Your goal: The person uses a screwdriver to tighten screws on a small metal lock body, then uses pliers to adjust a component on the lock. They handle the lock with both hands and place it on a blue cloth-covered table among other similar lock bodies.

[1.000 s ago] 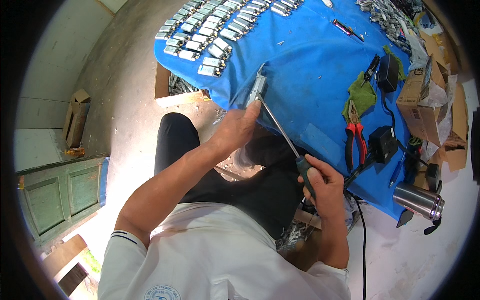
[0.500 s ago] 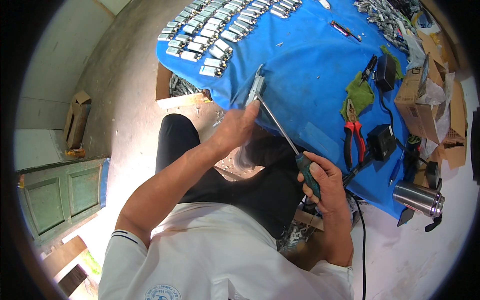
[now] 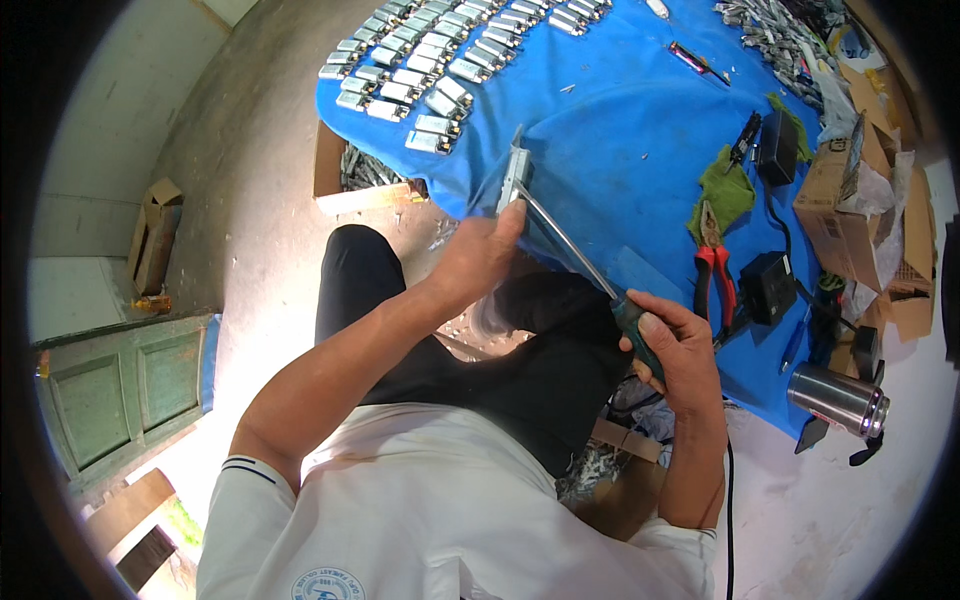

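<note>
My left hand (image 3: 486, 252) is closed on a small silver-grey metal part (image 3: 515, 176), a narrow housing with a thin strip sticking out at its far end. My right hand (image 3: 676, 345) grips the dark green handle of a screwdriver (image 3: 572, 246). Its long steel shaft slants up to the left, and the tip meets the metal part just beyond my left thumb. Whether the tip sits inside the part cannot be made out. Rows of similar silver metal units (image 3: 430, 58) lie at the far left of the blue cloth (image 3: 590, 150).
Red-handled pliers (image 3: 714, 275) and a green rag (image 3: 725, 190) lie to the right, near black adapters (image 3: 768, 285) with cables. A steel flask (image 3: 835, 398) and cardboard boxes (image 3: 835, 195) stand farther right. A pile of metal parts (image 3: 775, 40) is at the far right; an open box (image 3: 370, 195) stands left.
My right hand and the screwdriver handle have shifted right and slightly up, turning the shaft a little. The tip stays at the metal part, which my left hand still holds.
</note>
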`<state>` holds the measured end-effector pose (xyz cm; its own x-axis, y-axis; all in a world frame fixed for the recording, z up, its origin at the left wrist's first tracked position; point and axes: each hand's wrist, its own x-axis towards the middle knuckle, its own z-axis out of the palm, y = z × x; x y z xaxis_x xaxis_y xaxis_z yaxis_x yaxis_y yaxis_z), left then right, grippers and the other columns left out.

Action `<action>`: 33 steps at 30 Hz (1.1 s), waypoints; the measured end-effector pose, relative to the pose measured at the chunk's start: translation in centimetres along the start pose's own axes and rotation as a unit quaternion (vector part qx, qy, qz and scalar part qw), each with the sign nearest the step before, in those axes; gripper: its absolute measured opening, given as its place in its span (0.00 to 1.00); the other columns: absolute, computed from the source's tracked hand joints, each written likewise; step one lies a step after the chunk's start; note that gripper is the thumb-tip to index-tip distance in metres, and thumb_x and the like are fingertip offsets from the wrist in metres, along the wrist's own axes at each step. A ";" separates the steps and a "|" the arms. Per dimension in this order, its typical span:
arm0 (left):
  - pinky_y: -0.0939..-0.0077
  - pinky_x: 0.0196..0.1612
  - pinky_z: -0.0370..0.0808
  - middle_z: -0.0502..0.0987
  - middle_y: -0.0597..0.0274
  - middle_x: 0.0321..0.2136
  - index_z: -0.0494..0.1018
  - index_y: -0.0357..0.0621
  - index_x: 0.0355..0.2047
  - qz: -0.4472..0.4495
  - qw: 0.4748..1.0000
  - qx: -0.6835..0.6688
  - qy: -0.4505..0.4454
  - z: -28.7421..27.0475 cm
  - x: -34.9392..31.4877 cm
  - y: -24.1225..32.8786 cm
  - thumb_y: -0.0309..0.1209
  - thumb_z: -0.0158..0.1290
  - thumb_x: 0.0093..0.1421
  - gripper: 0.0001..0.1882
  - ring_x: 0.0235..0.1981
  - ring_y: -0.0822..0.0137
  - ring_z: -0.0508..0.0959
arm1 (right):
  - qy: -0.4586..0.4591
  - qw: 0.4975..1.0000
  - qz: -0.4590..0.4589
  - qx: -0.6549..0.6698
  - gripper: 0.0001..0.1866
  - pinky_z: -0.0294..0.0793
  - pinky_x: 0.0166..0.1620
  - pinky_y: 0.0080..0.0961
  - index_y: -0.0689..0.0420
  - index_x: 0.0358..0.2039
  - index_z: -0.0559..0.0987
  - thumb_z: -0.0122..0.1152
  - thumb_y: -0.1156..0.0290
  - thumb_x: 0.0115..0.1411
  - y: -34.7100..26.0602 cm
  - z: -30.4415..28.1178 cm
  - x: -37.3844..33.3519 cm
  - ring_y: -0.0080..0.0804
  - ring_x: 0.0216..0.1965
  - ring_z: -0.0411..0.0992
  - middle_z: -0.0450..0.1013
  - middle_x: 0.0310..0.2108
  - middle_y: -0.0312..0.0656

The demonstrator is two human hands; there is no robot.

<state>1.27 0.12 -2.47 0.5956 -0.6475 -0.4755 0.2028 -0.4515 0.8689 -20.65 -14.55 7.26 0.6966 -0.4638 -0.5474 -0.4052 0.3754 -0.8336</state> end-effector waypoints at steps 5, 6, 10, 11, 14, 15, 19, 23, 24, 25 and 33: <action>0.62 0.29 0.68 0.69 0.54 0.15 0.70 0.31 0.17 -0.004 0.999 0.047 -0.002 -0.2 -0.5 1.4 0.59 0.37 0.65 0.39 0.20 0.60 0.70 | 0.003 0.999 0.004 -0.033 0.20 0.58 0.18 0.12 0.61 0.52 0.75 0.60 0.65 0.62 -0.8 0.1 0.0 0.15 0.16 0.65 0.76 0.27 0.39; 0.61 0.29 0.68 0.69 0.53 0.15 0.69 0.31 0.17 0.000 0.999 0.054 -0.001 -0.2 -0.6 1.5 0.59 0.36 0.65 0.39 0.20 0.60 0.70 | 0.008 0.999 -0.005 -0.052 0.19 0.59 0.18 0.12 0.61 0.51 0.76 0.60 0.65 0.63 -1.1 0.2 0.0 0.15 0.16 0.65 0.76 0.27 0.38; 0.61 0.29 0.69 0.69 0.53 0.14 0.69 0.32 0.17 0.000 0.999 0.054 -0.006 -0.1 -0.3 1.0 0.61 0.35 0.65 0.40 0.20 0.59 0.70 | 0.044 0.979 -0.087 -0.181 0.17 0.62 0.21 0.13 0.60 0.50 0.77 0.60 0.66 0.62 -1.0 1.2 -0.9 0.15 0.19 0.65 0.76 0.27 0.38; 0.61 0.29 0.69 0.69 0.53 0.14 0.69 0.32 0.17 0.003 0.998 0.059 -0.002 -0.1 -0.3 1.0 0.61 0.34 0.65 0.41 0.20 0.59 0.70 | 0.058 0.965 -0.120 -0.226 0.17 0.63 0.22 0.13 0.60 0.50 0.78 0.60 0.67 0.62 -1.0 1.6 -1.1 0.15 0.19 0.65 0.76 0.28 0.37; 0.59 0.30 0.69 0.69 0.52 0.14 0.69 0.31 0.16 0.011 0.998 0.063 -0.004 -0.2 -0.5 1.2 0.62 0.34 0.64 0.42 0.21 0.57 0.71 | 0.058 0.958 -0.140 -0.243 0.15 0.68 0.26 0.16 0.60 0.48 0.78 0.60 0.68 0.62 -1.2 2.1 -1.3 0.17 0.23 0.67 0.76 0.29 0.37; 0.59 0.30 0.69 0.69 0.52 0.14 0.69 0.31 0.16 0.013 0.998 0.063 -0.006 -0.3 -0.6 1.2 0.62 0.34 0.64 0.42 0.21 0.56 0.71 | 0.056 0.966 -0.108 -0.228 0.15 0.70 0.28 0.18 0.60 0.48 0.78 0.60 0.69 0.62 -1.4 2.1 -1.4 0.18 0.25 0.69 0.77 0.31 0.38; 0.58 0.31 0.69 0.69 0.51 0.14 0.69 0.30 0.16 0.025 0.998 0.063 0.004 0.0 -0.1 0.8 0.62 0.34 0.64 0.42 0.21 0.56 0.71 | 0.095 0.907 -0.226 -0.341 0.15 0.74 0.35 0.24 0.60 0.48 0.78 0.60 0.73 0.60 -0.1 3.0 -1.6 0.25 0.30 0.75 0.78 0.35 0.44; 0.58 0.31 0.69 0.70 0.49 0.15 0.70 0.28 0.18 0.020 0.998 0.053 0.015 0.0 -0.1 0.7 0.59 0.35 0.65 0.40 0.22 0.55 0.72 | 0.113 0.911 -0.189 -0.348 0.16 0.74 0.32 0.25 0.60 0.49 0.77 0.60 0.73 0.60 0.8 4.7 -2.7 0.27 0.27 0.76 0.78 0.32 0.46; 0.58 0.31 0.69 0.71 0.49 0.16 0.70 0.28 0.18 0.016 0.999 0.044 0.010 -0.1 -0.3 1.1 0.58 0.35 0.65 0.40 0.22 0.55 0.72 | 0.105 0.943 -0.134 -0.286 0.16 0.74 0.29 0.23 0.60 0.49 0.77 0.60 0.71 0.61 0.6 4.2 -2.6 0.26 0.25 0.75 0.77 0.31 0.44; 0.58 0.32 0.69 0.71 0.48 0.17 0.70 0.27 0.19 0.010 0.998 0.067 0.001 -0.3 -0.5 1.4 0.57 0.36 0.65 0.39 0.23 0.55 0.73 | 0.096 0.968 -0.075 -0.218 0.16 0.73 0.26 0.21 0.60 0.49 0.77 0.59 0.70 0.61 0.7 3.7 -2.5 0.25 0.24 0.74 0.77 0.29 0.43; 0.76 0.16 0.50 0.54 0.72 0.11 0.56 0.49 0.12 0.020 0.998 -0.001 -0.057 -0.8 -2.2 0.9 0.57 0.41 0.66 0.32 0.12 0.76 0.54 | -0.016 0.994 0.018 0.105 0.25 0.71 0.25 0.14 0.64 0.52 0.72 0.64 0.67 0.56 2.5 1.2 -3.4 0.21 0.21 0.71 0.76 0.28 0.43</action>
<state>0.76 1.61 -0.52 0.5113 -0.7307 -0.4524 0.1815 -0.4228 0.8879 -23.25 -11.07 7.15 0.7039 -0.4222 -0.5712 -0.3003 0.5520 -0.7779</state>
